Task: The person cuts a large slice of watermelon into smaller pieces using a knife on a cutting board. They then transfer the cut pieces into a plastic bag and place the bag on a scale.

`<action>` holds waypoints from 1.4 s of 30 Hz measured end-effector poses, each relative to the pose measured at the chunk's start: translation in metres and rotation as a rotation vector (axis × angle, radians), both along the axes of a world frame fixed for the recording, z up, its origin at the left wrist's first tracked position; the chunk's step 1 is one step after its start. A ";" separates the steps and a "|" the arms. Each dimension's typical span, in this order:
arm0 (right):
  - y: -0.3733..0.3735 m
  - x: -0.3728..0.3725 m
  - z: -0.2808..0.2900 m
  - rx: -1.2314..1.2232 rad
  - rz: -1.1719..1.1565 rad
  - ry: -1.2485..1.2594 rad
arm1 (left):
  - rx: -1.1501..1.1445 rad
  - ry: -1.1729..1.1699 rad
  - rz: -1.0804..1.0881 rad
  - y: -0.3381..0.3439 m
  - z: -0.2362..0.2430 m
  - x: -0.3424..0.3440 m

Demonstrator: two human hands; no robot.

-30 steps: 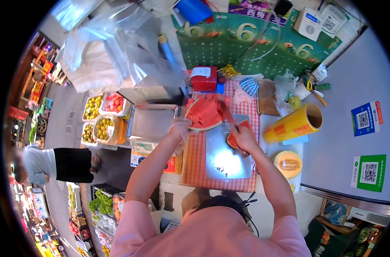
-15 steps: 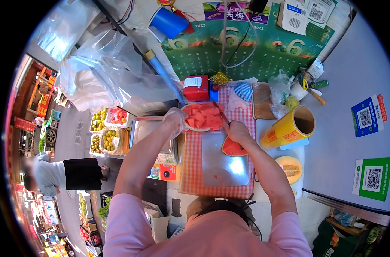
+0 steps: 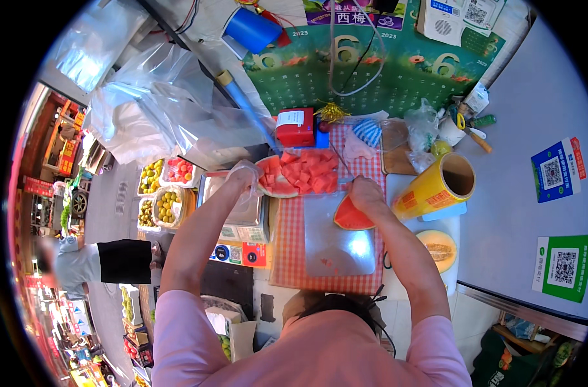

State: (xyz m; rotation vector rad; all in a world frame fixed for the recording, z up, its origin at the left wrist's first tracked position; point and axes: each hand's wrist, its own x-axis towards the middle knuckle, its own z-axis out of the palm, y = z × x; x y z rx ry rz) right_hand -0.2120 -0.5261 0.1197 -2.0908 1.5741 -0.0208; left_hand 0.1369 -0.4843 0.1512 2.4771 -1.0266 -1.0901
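Note:
My left hand, in a clear plastic glove, grips the left end of a watermelon slice with pale rind along its lower edge. The slice tilts against a clear tray heaped with red watermelon cubes. My right hand is closed around a knife, its blade pointing up and left beside the tray's right end; the handle is mostly hidden. Just below that hand a watermelon wedge lies on a shiny metal board.
A red-checked cloth covers the counter. To the right are a yellow wrap roll and a halved melon. A scale stands left, a red box behind. Plastic bags hang at upper left; a person stands beyond.
My left hand has shifted left and the watermelon slice with it, uncovering more cubes in the tray. My right hand and the knife have moved slightly right.

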 end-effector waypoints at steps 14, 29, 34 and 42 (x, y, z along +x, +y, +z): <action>0.115 0.088 0.022 0.324 0.242 -0.502 | -0.018 -0.375 -0.436 0.007 -0.035 0.033; 0.118 0.072 0.018 0.008 0.200 -0.477 | 0.099 -0.350 -0.237 0.002 -0.005 0.004; 0.114 0.089 0.011 -0.059 0.395 -0.302 | 0.173 -0.594 -0.546 0.003 -0.008 0.020; 0.124 0.096 -0.021 -0.268 0.571 -0.202 | 0.260 -0.630 -0.645 0.002 -0.005 0.012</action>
